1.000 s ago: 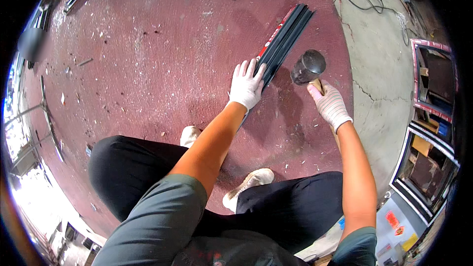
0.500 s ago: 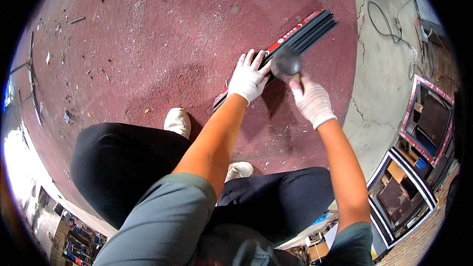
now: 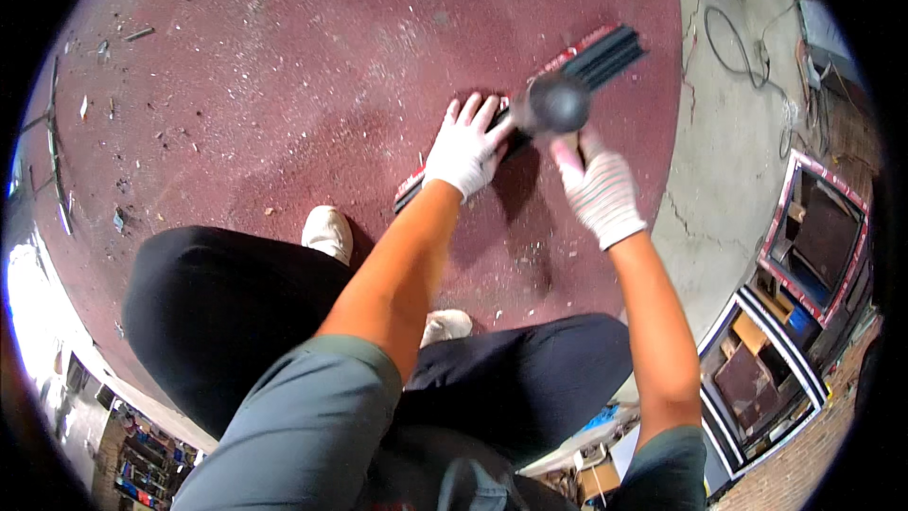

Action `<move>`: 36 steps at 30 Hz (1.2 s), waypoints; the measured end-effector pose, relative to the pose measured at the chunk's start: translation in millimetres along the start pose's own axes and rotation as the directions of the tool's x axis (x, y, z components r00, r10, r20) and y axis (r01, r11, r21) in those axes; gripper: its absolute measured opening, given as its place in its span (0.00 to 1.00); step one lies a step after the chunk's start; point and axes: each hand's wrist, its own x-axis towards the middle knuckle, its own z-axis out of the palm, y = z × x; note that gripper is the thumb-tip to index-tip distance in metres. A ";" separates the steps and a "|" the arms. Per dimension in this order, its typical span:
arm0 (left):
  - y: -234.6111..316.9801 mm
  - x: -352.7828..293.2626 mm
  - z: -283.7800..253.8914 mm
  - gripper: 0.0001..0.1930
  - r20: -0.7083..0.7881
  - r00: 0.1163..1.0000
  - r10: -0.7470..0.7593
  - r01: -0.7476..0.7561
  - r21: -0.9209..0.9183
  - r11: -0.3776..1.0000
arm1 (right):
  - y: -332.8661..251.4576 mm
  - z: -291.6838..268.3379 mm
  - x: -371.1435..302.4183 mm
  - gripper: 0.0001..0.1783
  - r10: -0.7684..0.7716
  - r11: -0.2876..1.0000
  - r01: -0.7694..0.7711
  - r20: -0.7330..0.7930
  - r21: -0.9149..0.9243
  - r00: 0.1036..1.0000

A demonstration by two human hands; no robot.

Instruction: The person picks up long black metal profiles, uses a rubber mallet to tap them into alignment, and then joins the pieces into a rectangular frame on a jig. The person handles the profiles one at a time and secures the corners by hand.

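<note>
Mallet, its dark head blurred, is grasped by the handle in the gloved right hand. The gloved left hand, fingers spread, rests on a black strip lying slantwise on the dark red floor. Mallet head overlaps strip; contact unclear. Cracked grey concrete borders the floor at right.

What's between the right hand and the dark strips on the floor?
The black mallet head: in the head view it sits between the right hand and the dark strips, overlapping them. Can't tell whether it touches.
</note>
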 end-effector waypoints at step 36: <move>7.8 12.7 -0.7 0.28 0.119 0.993 0.023 -0.033 0.082 0.996 | 91.2 -50.1 63.2 0.33 0.111 0.993 -0.099 -0.277 0.057 0.954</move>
